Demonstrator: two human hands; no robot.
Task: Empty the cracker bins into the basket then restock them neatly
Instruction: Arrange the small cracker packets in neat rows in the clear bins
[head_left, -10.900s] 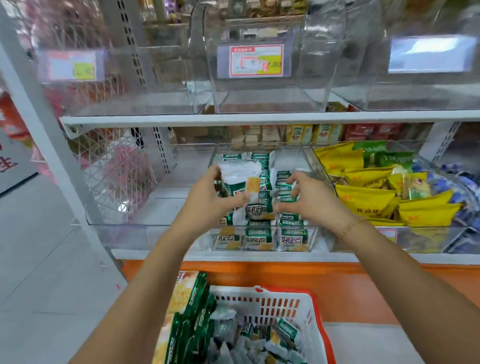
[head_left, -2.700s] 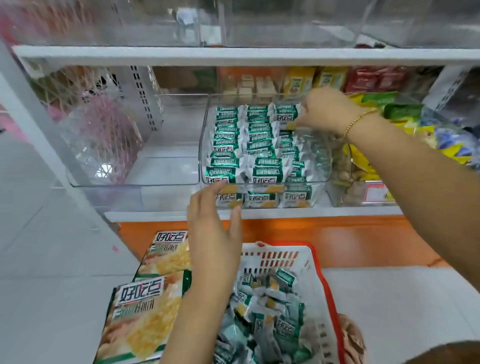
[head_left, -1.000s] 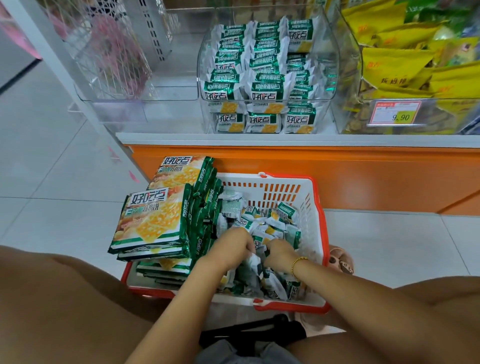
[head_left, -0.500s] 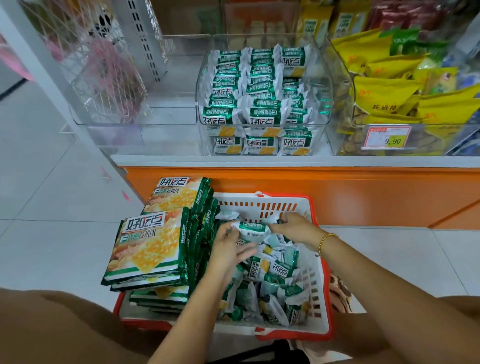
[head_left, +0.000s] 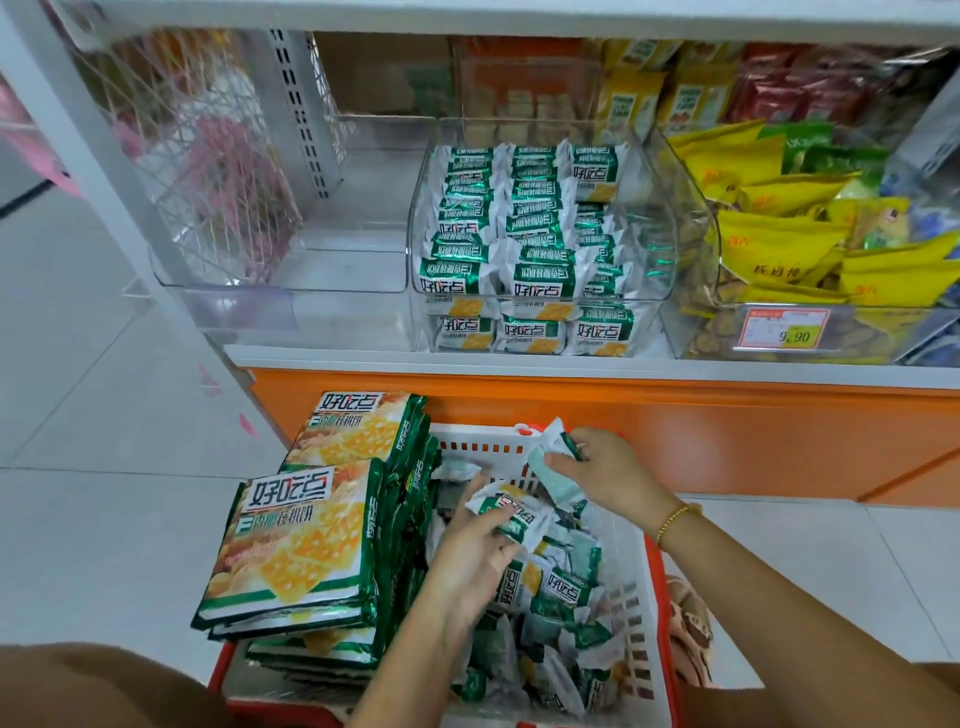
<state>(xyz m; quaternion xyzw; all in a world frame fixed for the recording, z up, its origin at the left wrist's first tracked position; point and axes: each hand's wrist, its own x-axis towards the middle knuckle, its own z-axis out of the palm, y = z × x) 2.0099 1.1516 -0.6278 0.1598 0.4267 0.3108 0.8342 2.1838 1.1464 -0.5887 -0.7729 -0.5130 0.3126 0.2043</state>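
A long white shelf (head_left: 519, 364) runs across the top, with an orange base (head_left: 727, 436) under it. A white basket (head_left: 478, 448) with a red rim sits on the floor, right by the orange base.

Three clear bins stand along the front edge of the shelf. The middle bin (head_left: 662, 244) holds small green cracker packs (head_left: 535, 244) in three neat rows, stacked up. The left bin (head_left: 291, 270) is beside it. The right bin (head_left: 696, 332) holds yellow snack bags (head_left: 774, 249) and has a price tag (head_left: 784, 327) on its front.

Big cracker bags (head_left: 306, 540) lie in a pile at the left edge of the basket and stick out past the rim. Loose small packs (head_left: 563, 592) fill the rest of the basket in a messy heap.

The left hand (head_left: 467, 561) is over the middle of the basket. Its thumb and fingers curl round one small pack (head_left: 511, 514). The right hand (head_left: 608, 473) is near the far edge of the basket. Its fingertips pinch another pack (head_left: 553, 467) and hold it up above the heap. A gold bracelet (head_left: 672, 519) is on the right wrist.
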